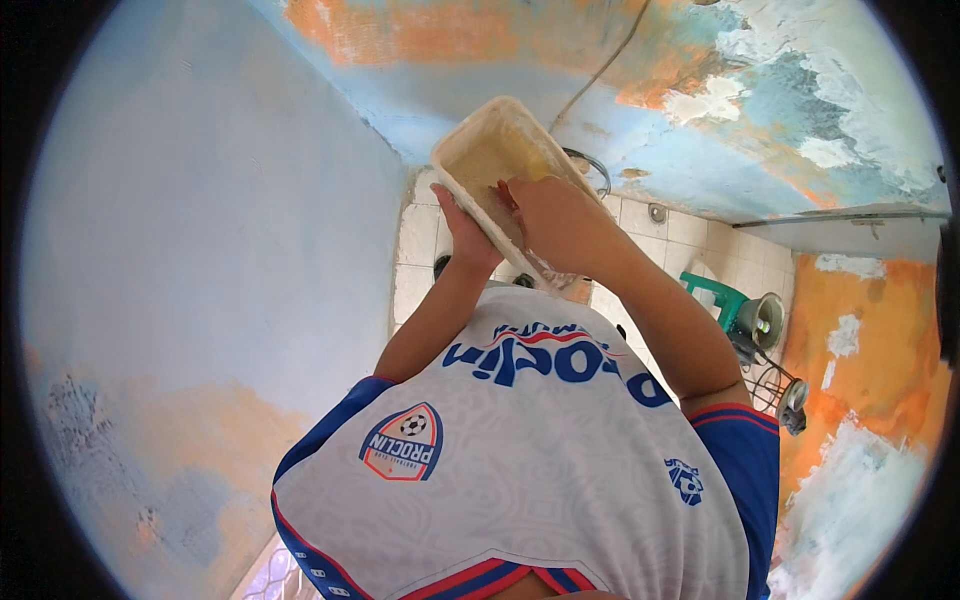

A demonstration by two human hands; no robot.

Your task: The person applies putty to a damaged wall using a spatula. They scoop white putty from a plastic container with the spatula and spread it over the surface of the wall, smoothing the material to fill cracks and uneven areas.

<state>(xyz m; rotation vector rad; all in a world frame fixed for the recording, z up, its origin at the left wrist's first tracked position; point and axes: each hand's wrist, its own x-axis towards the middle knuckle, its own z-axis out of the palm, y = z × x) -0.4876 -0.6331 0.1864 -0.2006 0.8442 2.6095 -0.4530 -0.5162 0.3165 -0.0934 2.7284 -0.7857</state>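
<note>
A rectangular tub (491, 142), coated inside with pale residue, is held tilted in front of my chest. My left hand (471, 238) supports its left long side, with the thumb along the outer wall. Inside the tub is my right hand (551, 221), its fingers curled down close to the bottom. Whether those fingers grip anything is hidden by the back of the hand. Whitish smears mark the tub's near end and the right hand's edge.
A bluish wall (217, 202) rises close on the left; a patchy blue and orange wall (570, 82) stands ahead. White floor tiles (645, 236) lie below. To the right are a green plastic stool (703, 285), a metal-coloured round vessel (761, 319) and a wire-frame object (769, 382).
</note>
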